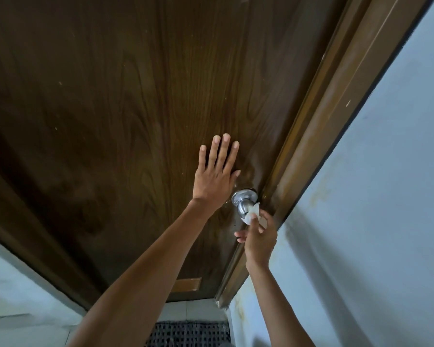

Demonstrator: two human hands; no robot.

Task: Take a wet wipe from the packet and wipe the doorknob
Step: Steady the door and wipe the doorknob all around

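Note:
A silver round doorknob (243, 204) sticks out of a dark brown wooden door (125, 116) near its right edge. My right hand (259, 240) pinches a white wet wipe (253, 213) and holds it against the knob's front end. My left hand (216, 171) lies flat on the door just up and left of the knob, fingers straight and spread. The wipe packet is not in view.
A brown door frame (336, 126) runs along the door's right side, with a pale blue wall (386, 196) beyond it. A dark woven mat (188, 334) lies on the floor below the door. Another pale wall (15, 296) stands at lower left.

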